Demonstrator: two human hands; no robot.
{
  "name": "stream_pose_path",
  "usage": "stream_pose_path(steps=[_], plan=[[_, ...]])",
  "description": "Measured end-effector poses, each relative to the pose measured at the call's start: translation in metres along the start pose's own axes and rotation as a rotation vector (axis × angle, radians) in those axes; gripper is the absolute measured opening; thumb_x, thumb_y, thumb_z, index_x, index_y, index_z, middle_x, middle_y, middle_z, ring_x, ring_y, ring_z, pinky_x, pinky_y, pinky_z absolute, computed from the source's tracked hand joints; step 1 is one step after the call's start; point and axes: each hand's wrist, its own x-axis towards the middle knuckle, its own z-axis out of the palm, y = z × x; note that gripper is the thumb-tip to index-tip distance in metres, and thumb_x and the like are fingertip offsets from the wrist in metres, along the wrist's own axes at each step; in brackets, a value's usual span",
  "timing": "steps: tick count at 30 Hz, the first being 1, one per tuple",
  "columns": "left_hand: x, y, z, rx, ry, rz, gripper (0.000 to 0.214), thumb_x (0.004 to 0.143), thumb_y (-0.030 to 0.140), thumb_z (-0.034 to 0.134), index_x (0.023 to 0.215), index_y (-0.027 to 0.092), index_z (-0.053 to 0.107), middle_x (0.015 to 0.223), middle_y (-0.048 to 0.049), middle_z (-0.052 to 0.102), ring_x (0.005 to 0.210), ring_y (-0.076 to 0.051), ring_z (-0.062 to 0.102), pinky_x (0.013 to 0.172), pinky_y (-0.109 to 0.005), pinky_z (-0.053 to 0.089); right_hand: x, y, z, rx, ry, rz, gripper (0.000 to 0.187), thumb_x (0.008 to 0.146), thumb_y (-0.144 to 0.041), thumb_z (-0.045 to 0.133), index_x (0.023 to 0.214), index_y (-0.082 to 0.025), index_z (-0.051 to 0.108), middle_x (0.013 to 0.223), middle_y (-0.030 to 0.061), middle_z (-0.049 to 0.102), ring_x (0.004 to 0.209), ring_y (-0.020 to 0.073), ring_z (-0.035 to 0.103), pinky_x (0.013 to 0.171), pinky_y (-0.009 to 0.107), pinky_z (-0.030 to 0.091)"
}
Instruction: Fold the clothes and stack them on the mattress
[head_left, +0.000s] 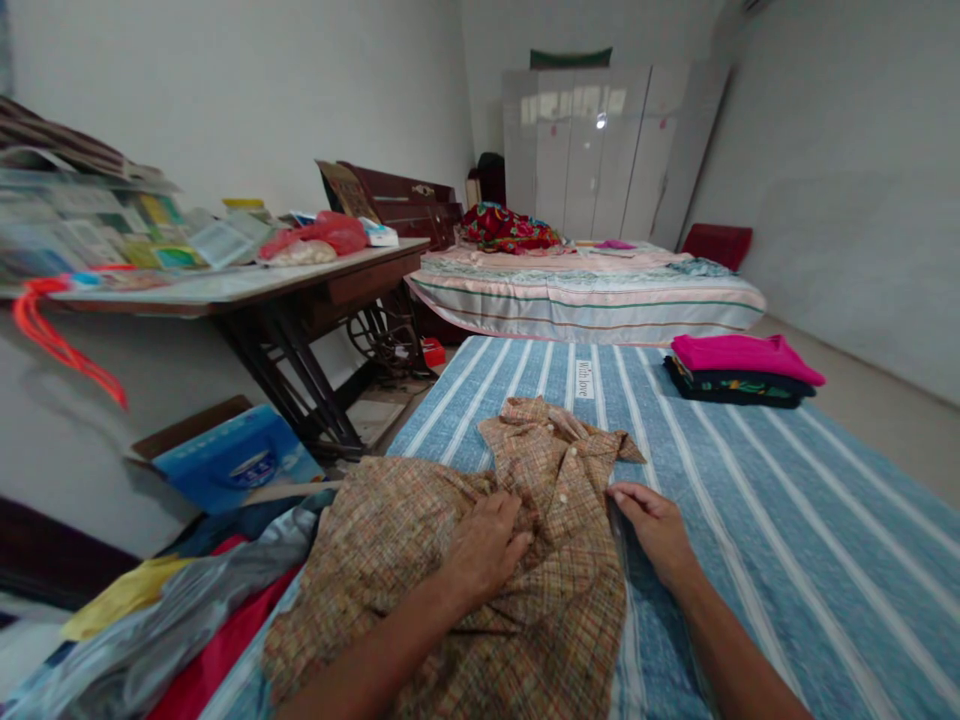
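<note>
The plaid shirt (559, 610) lies crumpled on the near end of the bed (757, 480), on its blue striped sheet. Its collar (551, 425) points away from the person and its body runs back toward them, so its long axis roughly follows the stripes.

Both hands are on it. The left hand (487, 550) rests palm down near the middle, just left of the button line, with its fingers (517, 545) bent into a fold. I cannot tell whether they pinch the cloth or only press on it. The right hand (654, 525) lies flat and relaxed on the sheet, its fingertips touching the shirt's right edge and gripping nothing. The bulk of the cloth therefore lies to the left of the right hand and under the left one.

The lower hem runs out of view beneath the forearms, and the sleeves are lost in the crumples.

Heaped clothes (187, 620) spill beside the shirt on the left. A folded stack (739, 360), pink on top, sits well apart at the far right of the sheet. Beyond are a second bed (585, 300) and a cluttered table (247, 285).
</note>
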Motion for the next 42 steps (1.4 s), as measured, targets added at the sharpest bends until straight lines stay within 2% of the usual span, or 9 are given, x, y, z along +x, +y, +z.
stream_pose_path(steps=[3,10,17,25,28,33,42], plan=[[-0.006,0.000,0.007,0.041,0.051,0.027,0.028,0.082,0.024,0.053,0.108,0.015,0.056,0.115,-0.0117,0.059,0.111,-0.026,0.052,0.097,-0.043,0.041,0.000,0.001,0.000,-0.030,-0.004,-0.022,0.028,0.074,-0.044,0.060,0.082,-0.021,0.073,0.087,0.0058,0.072,0.086,0.0252,0.064,0.083,0.038,0.047],[-0.012,-0.008,0.032,0.133,0.258,0.095,0.025,0.082,0.021,0.053,0.106,0.017,0.055,0.117,-0.0105,0.059,0.112,-0.025,0.052,0.096,-0.044,0.044,0.000,0.006,0.000,-0.059,-0.021,-0.060,0.029,0.076,-0.045,0.059,0.084,-0.021,0.072,0.088,0.0059,0.072,0.087,0.0251,0.064,0.083,0.038,0.047],[-0.013,-0.012,0.039,0.160,0.365,0.128,0.022,0.081,0.021,0.056,0.103,0.017,0.056,0.114,-0.0101,0.061,0.109,-0.026,0.055,0.093,-0.044,0.047,0.000,0.005,0.002,-0.095,-0.025,-0.082,0.027,0.077,-0.043,0.057,0.082,-0.021,0.072,0.086,0.0052,0.071,0.086,0.0241,0.064,0.083,0.038,0.047],[-0.013,-0.016,0.043,0.109,0.389,0.130,0.019,0.081,0.021,0.056,0.099,0.017,0.058,0.114,-0.0095,0.062,0.109,-0.026,0.055,0.093,-0.045,0.048,-0.001,0.006,0.003,-0.146,-0.038,-0.108,0.024,0.078,-0.039,0.056,0.083,-0.022,0.071,0.086,0.0040,0.070,0.086,0.0222,0.063,0.083,0.035,0.046],[-0.013,-0.018,0.043,0.089,0.387,0.136,0.012,0.083,0.018,0.051,0.090,0.016,0.060,0.112,-0.0104,0.062,0.108,-0.026,0.056,0.092,-0.045,0.048,-0.001,0.007,0.004,-0.157,-0.040,-0.113,0.024,0.078,-0.038,0.055,0.083,-0.022,0.071,0.086,0.0039,0.070,0.087,0.0220,0.063,0.083,0.035,0.046],[-0.015,-0.019,0.037,0.033,0.385,0.145,0.017,0.085,0.014,0.044,0.078,0.016,0.060,0.105,-0.0109,0.064,0.103,-0.023,0.059,0.092,-0.043,0.049,-0.003,0.007,0.005,-0.157,-0.030,-0.119,0.024,0.078,-0.040,0.055,0.082,-0.022,0.071,0.086,0.0043,0.070,0.086,0.0225,0.063,0.083,0.036,0.047],[-0.016,-0.018,0.034,-0.020,0.382,0.112,0.016,0.084,0.013,0.044,0.080,0.017,0.060,0.104,-0.0101,0.064,0.103,-0.022,0.059,0.094,-0.041,0.048,-0.004,0.007,0.006,-0.188,-0.042,-0.139,0.026,0.078,-0.042,0.054,0.082,-0.022,0.071,0.086,0.0047,0.070,0.086,0.0231,0.063,0.081,0.036,0.047]])
